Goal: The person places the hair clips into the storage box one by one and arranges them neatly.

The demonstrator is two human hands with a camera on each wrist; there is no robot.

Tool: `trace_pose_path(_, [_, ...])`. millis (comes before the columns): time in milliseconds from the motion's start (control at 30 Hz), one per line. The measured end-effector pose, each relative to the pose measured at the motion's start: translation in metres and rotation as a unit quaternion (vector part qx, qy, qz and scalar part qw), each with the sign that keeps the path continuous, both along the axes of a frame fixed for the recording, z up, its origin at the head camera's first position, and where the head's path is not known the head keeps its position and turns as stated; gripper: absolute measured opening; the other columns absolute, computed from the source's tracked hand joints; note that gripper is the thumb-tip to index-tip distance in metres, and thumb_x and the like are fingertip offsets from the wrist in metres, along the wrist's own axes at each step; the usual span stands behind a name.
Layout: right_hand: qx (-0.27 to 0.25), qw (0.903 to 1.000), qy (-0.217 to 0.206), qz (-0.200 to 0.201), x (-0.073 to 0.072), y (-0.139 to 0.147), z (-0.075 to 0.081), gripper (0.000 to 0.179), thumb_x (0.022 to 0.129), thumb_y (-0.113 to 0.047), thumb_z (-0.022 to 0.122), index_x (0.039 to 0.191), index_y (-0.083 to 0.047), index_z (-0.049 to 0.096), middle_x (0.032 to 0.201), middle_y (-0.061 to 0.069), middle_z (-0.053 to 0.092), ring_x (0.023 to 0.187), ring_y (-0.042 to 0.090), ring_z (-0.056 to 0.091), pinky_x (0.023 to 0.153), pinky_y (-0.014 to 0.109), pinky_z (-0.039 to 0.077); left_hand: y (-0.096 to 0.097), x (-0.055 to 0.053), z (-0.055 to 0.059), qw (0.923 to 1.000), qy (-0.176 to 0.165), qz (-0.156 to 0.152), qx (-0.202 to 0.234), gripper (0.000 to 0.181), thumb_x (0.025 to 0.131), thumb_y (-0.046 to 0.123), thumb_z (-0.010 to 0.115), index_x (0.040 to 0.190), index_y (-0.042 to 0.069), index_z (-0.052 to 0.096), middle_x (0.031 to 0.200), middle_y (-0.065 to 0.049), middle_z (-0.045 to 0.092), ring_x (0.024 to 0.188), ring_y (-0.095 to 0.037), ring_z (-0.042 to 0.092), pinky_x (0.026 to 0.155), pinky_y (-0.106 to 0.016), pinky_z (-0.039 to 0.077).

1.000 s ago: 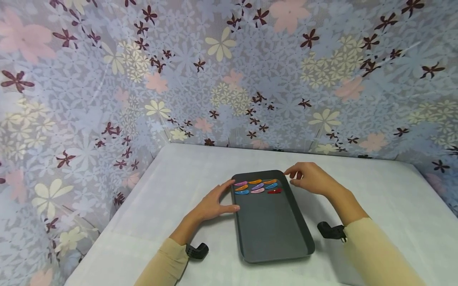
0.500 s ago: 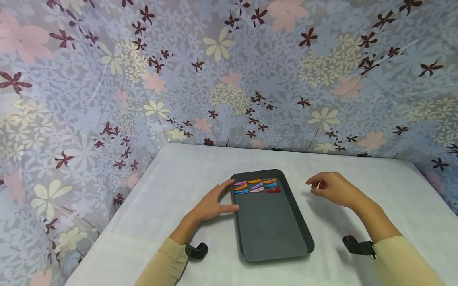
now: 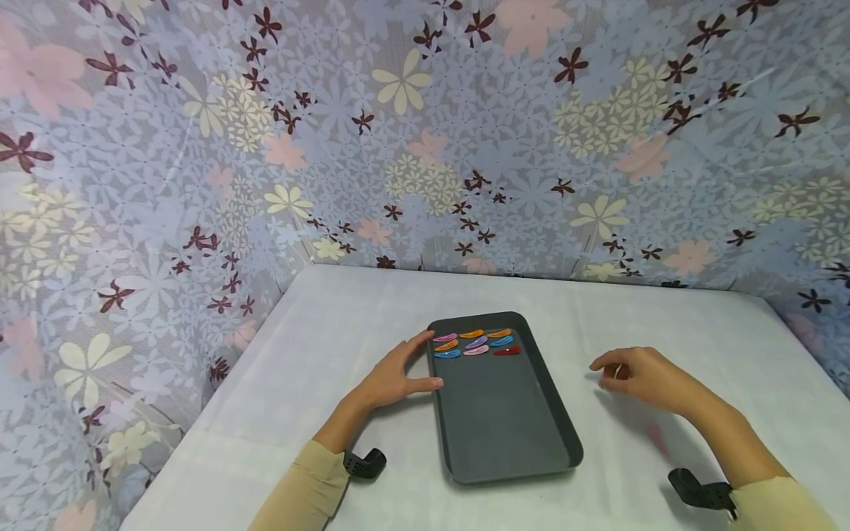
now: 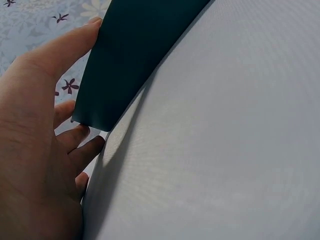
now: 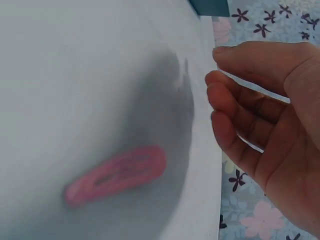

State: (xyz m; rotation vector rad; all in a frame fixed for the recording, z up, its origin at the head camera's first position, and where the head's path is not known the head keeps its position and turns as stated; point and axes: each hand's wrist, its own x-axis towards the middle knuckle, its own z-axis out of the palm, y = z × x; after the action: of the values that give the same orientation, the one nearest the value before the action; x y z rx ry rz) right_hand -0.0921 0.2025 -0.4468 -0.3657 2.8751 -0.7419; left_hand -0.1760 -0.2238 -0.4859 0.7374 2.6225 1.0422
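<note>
My left hand (image 3: 392, 377) rests against the left side of a dark grey tray (image 3: 505, 435), thumb and fingertips touching its rim. In the left wrist view the tray's side wall (image 4: 135, 55) meets those fingertips. Several coloured snap hair clips lie in rows at the tray's far end, among them a red hair clip (image 3: 508, 351) and a light pink hair clip (image 3: 476, 350). To the right of the tray, my right hand (image 3: 647, 377) hovers with loosely bent fingers, holding nothing. A pink hair clip (image 5: 117, 175) lies on the table below it.
A white cloth covers the table (image 3: 358, 310). Behind it and on the left hangs a floral curtain (image 3: 425, 147). Black wrist cameras sit on both forearms, the right one (image 3: 700, 490) low over the table.
My right hand has moved from the tray's far right corner to the right and nearer to me. The pink hair clip on the table has come into sight. My left hand has stayed put.
</note>
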Motion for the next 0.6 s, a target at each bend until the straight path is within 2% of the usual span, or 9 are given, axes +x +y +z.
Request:
trace_pose_path(167, [-0.001,0.9996,-0.029,-0.005,0.015,0.012,-0.007,0.023,0.084,-0.022,0.069,0.107,-0.015,0.069,0.087,-0.006,0.062,0.071,0.0,0.051,0.06,0.022,0.044,0.001,0.001,0.001,1.0,-0.003,0.001,0.003,0.091,0.073,0.066,0.067,0.147,0.044,0.021,0.155,0.005,0.027,0.144,-0.025,0.025,0.112,-0.057,0.026])
trace_pose_path(433, [-0.07,0.9916,-0.107,0.016,0.032,0.028,-0.014,0.027,0.083,-0.024,0.071,0.107,-0.014,0.067,0.093,0.0,0.063,0.072,-0.001,0.052,0.062,0.021,0.046,0.001,0.0,-0.001,1.0,-0.001,0.0,0.008,0.091,0.072,0.066,0.068,0.147,0.044,0.022,0.155,0.006,0.029,0.143,-0.024,0.027,0.112,-0.056,0.027])
trace_pose_path(600, [-0.082,0.9892,-0.121,0.01,0.038,0.034,-0.017,0.028,0.081,-0.026,0.072,0.105,-0.013,0.066,0.088,0.001,0.059,0.071,0.0,0.049,0.061,0.021,0.043,0.002,0.0,-0.001,0.9999,-0.006,0.0,0.011,0.091,0.072,0.066,0.068,0.147,0.044,0.022,0.155,0.005,0.029,0.144,-0.024,0.027,0.112,-0.056,0.026])
